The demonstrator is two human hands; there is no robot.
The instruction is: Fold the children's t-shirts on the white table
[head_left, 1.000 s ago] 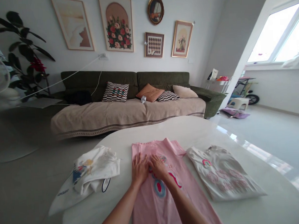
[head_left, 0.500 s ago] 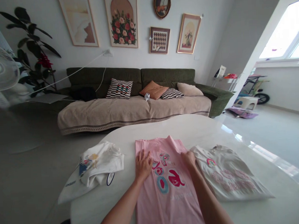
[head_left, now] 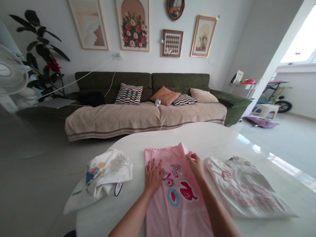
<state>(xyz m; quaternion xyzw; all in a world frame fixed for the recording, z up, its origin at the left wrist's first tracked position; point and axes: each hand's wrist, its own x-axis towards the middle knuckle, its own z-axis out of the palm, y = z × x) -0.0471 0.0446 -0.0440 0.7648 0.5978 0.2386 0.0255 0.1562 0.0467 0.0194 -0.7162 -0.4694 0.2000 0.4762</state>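
A pink T-shirt (head_left: pixel 175 215) with red and blue printed shapes lies lengthwise in front of me, its sides folded into a narrow strip. My left hand (head_left: pixel 153 175) rests flat on its upper left part, fingers spread. At the upper right edge, my right hand (head_left: pixel 196 164) pinches the pink cloth between thumb and fingers, lifting a small fold. To the right lies a folded white T-shirt (head_left: pixel 250 188) with a pink print. On the left is a crumpled white garment (head_left: pixel 110 173) with a coloured print and a dark blue loop.
All the clothes lie on a white table (head_left: pixel 195 132) with a rounded edge. Beyond it stands a green sofa (head_left: pixel 114 76) with a beige cover and several cushions. A white fan (head_left: pixel 4 71) stands at the left, and a white stool (head_left: pixel 266 110) at the far right.
My right hand has moved slightly inward and up along the shirt's right edge, drawing the cloth inward there. The left hand stays flat. The whole view has shifted a little.
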